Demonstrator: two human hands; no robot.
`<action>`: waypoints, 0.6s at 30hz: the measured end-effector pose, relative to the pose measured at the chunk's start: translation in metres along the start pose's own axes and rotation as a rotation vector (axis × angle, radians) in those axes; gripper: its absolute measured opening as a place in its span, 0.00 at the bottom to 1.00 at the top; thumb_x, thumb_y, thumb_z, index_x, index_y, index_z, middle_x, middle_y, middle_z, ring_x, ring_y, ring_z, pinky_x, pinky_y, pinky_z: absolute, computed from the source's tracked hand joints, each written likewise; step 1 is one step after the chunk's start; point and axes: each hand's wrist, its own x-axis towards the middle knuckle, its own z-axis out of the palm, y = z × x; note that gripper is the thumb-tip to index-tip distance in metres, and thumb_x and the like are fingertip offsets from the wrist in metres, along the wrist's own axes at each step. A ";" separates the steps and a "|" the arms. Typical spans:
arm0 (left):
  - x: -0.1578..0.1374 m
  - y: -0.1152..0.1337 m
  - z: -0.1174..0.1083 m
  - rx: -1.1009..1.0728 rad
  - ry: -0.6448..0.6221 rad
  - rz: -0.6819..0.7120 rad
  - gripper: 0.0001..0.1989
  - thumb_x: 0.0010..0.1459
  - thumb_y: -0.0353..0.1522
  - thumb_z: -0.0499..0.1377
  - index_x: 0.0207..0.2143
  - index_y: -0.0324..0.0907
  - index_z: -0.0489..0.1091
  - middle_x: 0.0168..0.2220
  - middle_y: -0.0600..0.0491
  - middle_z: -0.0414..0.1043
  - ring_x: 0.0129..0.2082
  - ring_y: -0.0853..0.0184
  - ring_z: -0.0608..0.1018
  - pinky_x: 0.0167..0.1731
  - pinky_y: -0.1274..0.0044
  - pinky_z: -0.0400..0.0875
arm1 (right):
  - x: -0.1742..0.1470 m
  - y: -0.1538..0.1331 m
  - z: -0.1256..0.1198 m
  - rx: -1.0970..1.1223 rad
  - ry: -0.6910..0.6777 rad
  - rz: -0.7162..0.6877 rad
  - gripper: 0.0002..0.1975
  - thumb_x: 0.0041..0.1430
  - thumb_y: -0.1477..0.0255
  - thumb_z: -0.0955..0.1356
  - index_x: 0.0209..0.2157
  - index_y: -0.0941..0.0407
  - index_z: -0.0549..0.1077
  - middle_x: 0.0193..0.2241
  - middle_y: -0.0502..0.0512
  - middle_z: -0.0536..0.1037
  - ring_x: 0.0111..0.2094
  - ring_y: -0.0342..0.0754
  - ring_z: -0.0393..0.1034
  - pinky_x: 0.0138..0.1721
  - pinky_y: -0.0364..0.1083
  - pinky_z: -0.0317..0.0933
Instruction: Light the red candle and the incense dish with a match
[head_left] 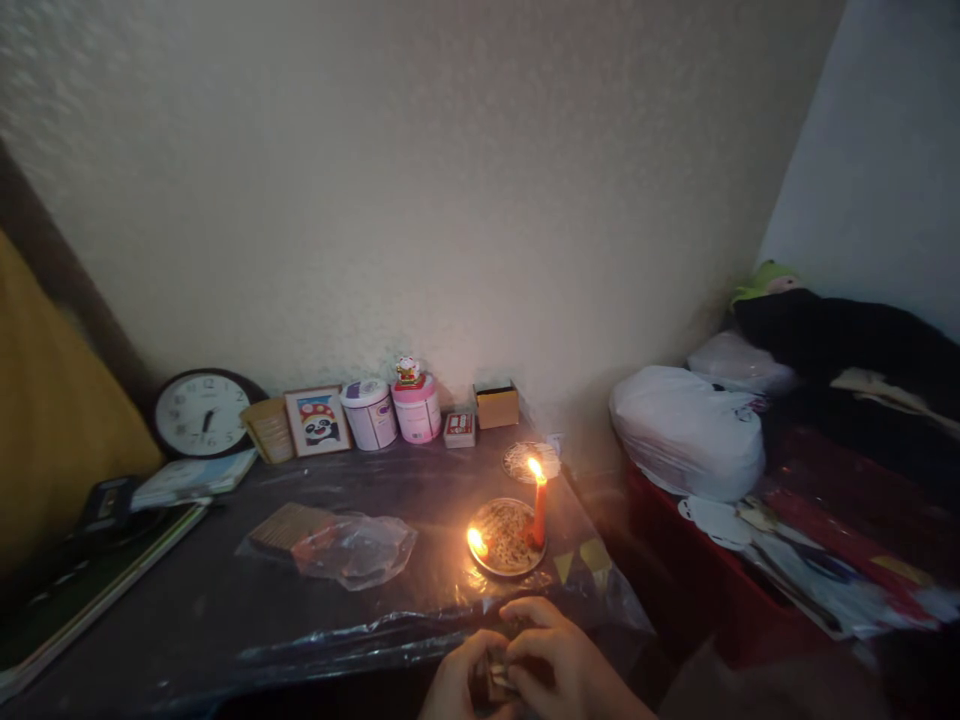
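At the table's front edge, my left hand (466, 678) and my right hand (559, 655) meet with bent fingers. Between them is a small dark, brownish item (498, 676), mostly covered and too dim to name. Just beyond my fingers lies a round plate (507, 572) with a dark, speckled surface. A lit red candle (540, 512) stands upright at its right side. A second small flame (477, 541) burns at the plate's left rim. Behind the candle is another round, pale patterned plate (517, 462).
A plastic-covered table (225, 590) holds a clear bag (360, 548) beside a brown stack (289, 527). Along the wall are a clock (201, 412), a panda picture (318, 422), tins (369, 415), a cat figurine (409, 372) and an open box (497, 407). White bags (686, 430) lie right.
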 end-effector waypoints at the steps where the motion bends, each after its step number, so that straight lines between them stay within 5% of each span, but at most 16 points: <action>1: 0.000 -0.002 0.000 0.033 0.011 0.002 0.10 0.41 0.25 0.62 0.31 0.40 0.69 0.28 0.54 0.71 0.29 0.66 0.74 0.29 0.76 0.65 | 0.000 0.002 0.002 0.001 0.002 -0.009 0.08 0.54 0.76 0.67 0.32 0.54 0.79 0.48 0.56 0.72 0.47 0.49 0.68 0.47 0.44 0.64; 8: 0.001 -0.005 -0.006 0.338 0.032 0.001 0.09 0.42 0.28 0.62 0.30 0.41 0.69 0.26 0.56 0.67 0.26 0.68 0.69 0.26 0.77 0.62 | -0.002 0.002 0.001 0.084 -0.015 0.010 0.05 0.54 0.71 0.68 0.31 0.53 0.78 0.47 0.55 0.71 0.47 0.49 0.67 0.47 0.45 0.63; 18: -0.004 -0.003 -0.006 0.314 0.079 -0.041 0.12 0.39 0.29 0.64 0.31 0.43 0.72 0.24 0.57 0.65 0.26 0.67 0.67 0.29 0.75 0.64 | -0.001 -0.005 0.000 0.132 -0.032 0.051 0.02 0.51 0.73 0.70 0.29 0.54 0.76 0.47 0.56 0.71 0.47 0.50 0.68 0.48 0.47 0.62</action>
